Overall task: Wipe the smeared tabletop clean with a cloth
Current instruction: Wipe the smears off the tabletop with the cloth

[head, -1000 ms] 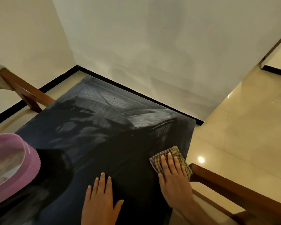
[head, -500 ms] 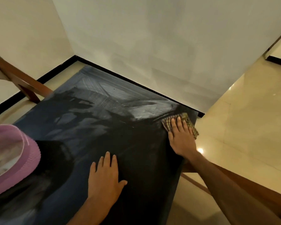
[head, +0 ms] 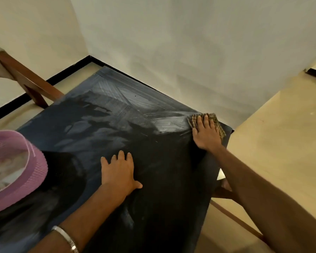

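The dark tabletop (head: 106,128) carries whitish smears across its far half, thickest near the far right corner. My right hand (head: 205,134) lies flat on a checked brown cloth (head: 216,120) at that far right corner, pressing it onto the surface. The cloth shows past my fingertips and along the table's right edge. My left hand (head: 119,172) rests palm down with fingers spread near the middle of the table, holding nothing. A metal bangle sits on my left wrist.
A pink mesh basket (head: 31,179) stands on the table's left side. Wooden chair frames stand at the far left (head: 27,79) and under my right arm (head: 235,221). White walls close the corner beyond the table; tiled floor lies to the right.
My right hand has slid the cloth away from me along the right edge, from the near right side up to the far right corner. My left hand moved forward slightly.
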